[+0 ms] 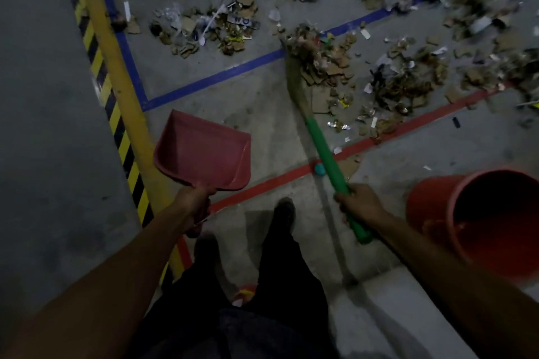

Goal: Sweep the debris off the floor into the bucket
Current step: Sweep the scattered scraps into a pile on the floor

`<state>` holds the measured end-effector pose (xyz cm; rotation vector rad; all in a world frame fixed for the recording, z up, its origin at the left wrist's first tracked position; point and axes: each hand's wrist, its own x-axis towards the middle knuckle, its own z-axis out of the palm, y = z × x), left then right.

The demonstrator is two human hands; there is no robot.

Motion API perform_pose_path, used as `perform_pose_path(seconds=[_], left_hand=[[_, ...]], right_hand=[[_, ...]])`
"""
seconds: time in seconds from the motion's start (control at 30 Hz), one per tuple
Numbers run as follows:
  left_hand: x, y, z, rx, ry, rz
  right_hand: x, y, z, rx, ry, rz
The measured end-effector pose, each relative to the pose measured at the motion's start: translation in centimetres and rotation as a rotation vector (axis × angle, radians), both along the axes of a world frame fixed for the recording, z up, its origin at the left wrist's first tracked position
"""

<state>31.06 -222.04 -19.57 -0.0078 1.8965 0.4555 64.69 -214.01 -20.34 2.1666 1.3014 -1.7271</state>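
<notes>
my right hand (pixel 360 203) fingers curled round green broom (pixel 326 151) handle, bristles in debris (pixel 329 61) far centre. left hand (pixel 194 202) grips pink dustpan (pixel 204 151), raised, looks empty. bucket (pixel 455 213) near right. debris mostly unswept; task barely begun.

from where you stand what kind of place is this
Probably a warehouse or factory floor: bare concrete marked with a yellow-and-black hazard stripe, blue tape lines and a red line, with cardboard scraps and wrapper bits strewn about.
</notes>
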Motion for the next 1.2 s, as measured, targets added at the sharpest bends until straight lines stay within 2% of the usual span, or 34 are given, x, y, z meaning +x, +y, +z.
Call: perform_pose_path(seconds=[0.1,0.2,0.33,0.5,0.57,0.7,0.8,0.93,1.0,1.1,1.2], left_hand=[[1.0,1.0,0.2,0.011,0.046,0.01],[1.5,1.4,0.1,0.003,0.082,0.019],[1.9,1.4,-0.6,-0.019,0.098,0.034],[2.0,0.9,-1.4,-0.035,0.125,0.043],[1.9,0.7,-1.5,-0.044,0.154,0.07],[1.0,0.1,-0.8,-0.065,0.16,0.114],[0.0,-0.4,0.3,-0.027,0.216,0.048],[-1.5,-1.2,0.5,-0.037,0.293,0.013],[-2.3,-1.6,0.3,-0.08,0.273,0.038],[-3.5,-2.2,0.1,-0.082,0.203,0.093],[-5.2,-2.5,0.2,-0.069,0.185,0.126]], right_hand=[[1.2,-2.1,0.4,-0.137,0.013,0.094],[1.8,-0.1,-1.7,-0.224,-0.037,0.185],[2.0,6.7,-4.7,-0.112,-0.115,0.105],[-0.2,13.6,-4.8,0.027,-0.036,-0.033],[-1.7,12.5,-3.2,0.065,-0.011,0.003],[-3.9,5.2,-0.3,0.007,0.117,0.132],[-5.3,0.9,-0.2,-0.084,0.093,0.309],[-7.1,0.3,-2.0,-0.199,0.023,0.431],[-8.1,1.8,-2.8,-0.197,0.006,0.379],[-9.7,5.6,-3.6,-0.142,0.009,0.136],[-12.0,8.9,-2.8,-0.035,-0.009,-0.008]])
